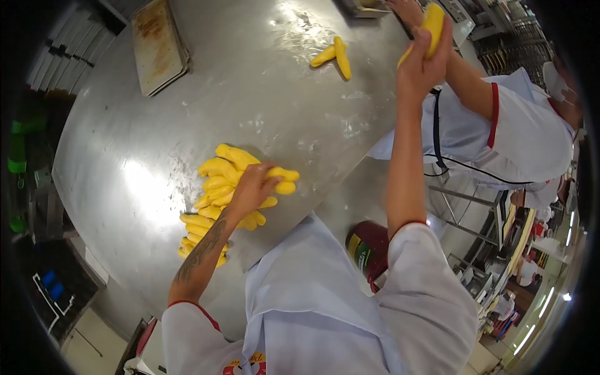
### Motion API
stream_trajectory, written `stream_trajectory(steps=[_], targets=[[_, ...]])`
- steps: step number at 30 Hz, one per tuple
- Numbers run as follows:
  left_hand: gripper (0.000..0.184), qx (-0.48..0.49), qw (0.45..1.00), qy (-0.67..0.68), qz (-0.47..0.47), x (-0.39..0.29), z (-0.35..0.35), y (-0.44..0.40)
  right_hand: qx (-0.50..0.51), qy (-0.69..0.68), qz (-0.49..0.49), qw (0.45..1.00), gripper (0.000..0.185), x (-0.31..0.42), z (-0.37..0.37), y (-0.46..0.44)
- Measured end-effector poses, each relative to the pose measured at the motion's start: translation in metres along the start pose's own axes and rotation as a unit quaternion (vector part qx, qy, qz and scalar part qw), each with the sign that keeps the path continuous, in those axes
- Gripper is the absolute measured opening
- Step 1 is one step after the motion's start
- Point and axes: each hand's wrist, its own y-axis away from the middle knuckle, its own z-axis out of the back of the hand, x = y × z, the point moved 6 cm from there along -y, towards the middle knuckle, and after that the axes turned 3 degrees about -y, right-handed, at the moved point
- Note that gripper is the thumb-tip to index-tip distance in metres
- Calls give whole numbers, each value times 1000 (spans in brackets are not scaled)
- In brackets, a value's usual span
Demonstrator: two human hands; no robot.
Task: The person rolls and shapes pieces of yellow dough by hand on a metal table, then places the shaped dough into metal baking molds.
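In the head view, reading directions from its centre, the left hand (252,186) lies near the middle at 9 o'clock, palm down, its fingers bent over the top of a heap of long yellow pieces (217,167) that spreads on the steel table (206,106) toward 8 o'clock. How firmly it grips cannot be told, as the back of the hand hides most of the contact. Between 1 and 2 o'clock the right hand (425,70) is raised, fingers and thumb closed round a yellow piece (434,25) (yellow also shows below the thumb, perhaps a second piece). Just past 12 o'clock a pair of yellow pieces (342,60) rests on the table, one tilted against the other, well apart from the heap. A stained tray (156,44) sits between 10 and 11 o'clock. A co-worker (525,134) in white stands between 2 and 3 o'clock, a forearm passing behind the right hand. A dark red container (373,250) lies between 4 and 5 o'clock.
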Motion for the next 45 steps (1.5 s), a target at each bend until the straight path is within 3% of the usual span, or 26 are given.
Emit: stream_trajectory(steps=[1, 2, 3, 5, 6, 7, 8, 9, 11, 13, 14, 16, 18, 20, 23, 26, 27, 29, 30, 32, 34, 36, 38, 40, 42, 45], targets=[[35, -30, 990, 95, 96, 2, 7, -1, 30, 64, 2, 997, 56, -23, -6, -7], [33, -110, 986, 101, 71, -6, 22, -6, 60, 128, 7, 990, 57, -46, -11, -13], [32, -190, 975, 106, 48, -13, 37, -12, 115, 167, -62, 977, 59, -92, -20, 6], [29, -293, 950, 111, 18, -27, 61, -12, 247, 414, -155, 862, 62, -211, -31, 95], [28, -318, 941, 112, 9, -37, 66, -17, 203, 309, -140, 918, 62, -200, -28, 137], [27, -349, 930, 116, 4, -43, 65, -25, 328, 228, -234, 886, 62, -165, -34, 162], [27, -376, 916, 133, -28, -46, 59, -35, 294, 83, -251, 919, 57, -162, -42, 228], [27, -397, 905, 141, -53, -49, 55, -42, 278, -250, -475, 797, 58, -90, -57, 264], [37, -281, 906, 302, 96, -31, 34, -61, 215, -533, -638, 513, 61, 8, -93, 310], [43, -258, 863, 395, 182, -13, 25, -62, 157, -519, -630, 556, 66, 25, -106, 322], [45, -230, 881, 370, 181, -1, 26, -60, 127, -510, -620, 582, 68, 28, -113, 325], [50, -161, 915, 325, 179, 22, 18, -53, 192, -440, -585, 654, 60, 29, -124, 336], [41, -139, 886, 395, 200, 25, 26, -44, 246, -356, -549, 715, 53, 38, -126, 330], [33, -180, 818, 526, 146, 29, 30, -42, 153, -409, -590, 679, 47, 36, -130, 333], [22, -279, 630, 719, 84, 33, 38, -31, 57, -488, -632, 599, 43, 40, -134, 327], [18, -309, 619, 716, 89, 27, 48, -18, 62, -619, -626, 471, 42, 35, -141, 325], [20, -264, 575, 772, 61, 44, 48, -21, 77, -665, -615, 418, 42, 31, -138, 324], [25, -168, 477, 862, 4, 99, 60, -26, 86, -674, -581, 448, 39, 16, -112, 296], [28, -237, 540, 807, 18, 96, 85, -15, 90, -678, -564, 462, 38, 17, -104, 282], [33, -364, 643, 671, 48, 60, 146, 5, 153, -462, -561, 669, 39, 38, -85, 240], [41, -313, 759, 565, 86, 47, 154, -13, 206, -259, -474, 816, 42, 37, -72, 217], [47, -290, 864, 397, 108, 37, 146, -39, 256, -94, -324, 906, 45, 21, -66, 205], [52, -290, 935, 169, 112, 24, 95, -80, 293, 66, -225, 927, 50, 0, -56, 213], [65, -263, 949, -163, 51, 17, 39, -93, 338, 198, -133, 910, 54, -27, -44, 250], [71, -248, 931, -266, 5, 8, 6, -78, 384, 293, -55, 874, 57, -58, -42, 300], [73, -218, 919, -328, -7, 6, -8, -109, 383, 286, -42, 878, 60, -71, -54, 299]])
